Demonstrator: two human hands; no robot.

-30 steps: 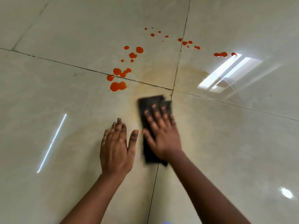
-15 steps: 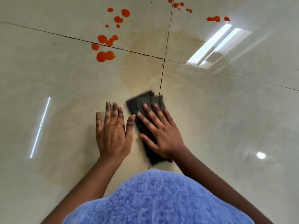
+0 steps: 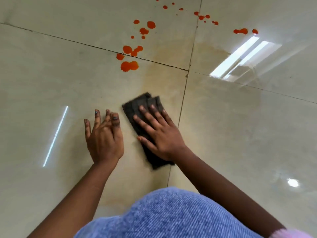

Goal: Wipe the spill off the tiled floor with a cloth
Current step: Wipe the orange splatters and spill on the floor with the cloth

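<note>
A dark folded cloth [image 3: 137,105] lies flat on the glossy beige tiled floor [image 3: 51,74]. My right hand [image 3: 158,133] presses on it with fingers spread straight. My left hand [image 3: 103,136] rests on the bare tile just left of the cloth, fingers lifted slightly. Orange-red spill drops [image 3: 129,66] dot the floor beyond the cloth, with more drops [image 3: 241,31] scattered toward the far right. A pale yellowish smear [image 3: 163,78] spreads between the drops and the cloth.
Dark grout lines [image 3: 186,86] cross just right of the cloth. A bright window reflection [image 3: 240,57] glares on the far right tile. My blue denim knee [image 3: 171,215] fills the bottom of the view.
My right hand slid the cloth back toward me and a little left, off the grout crossing. My left hand's fingers have lifted slightly. My knee has come into view.
</note>
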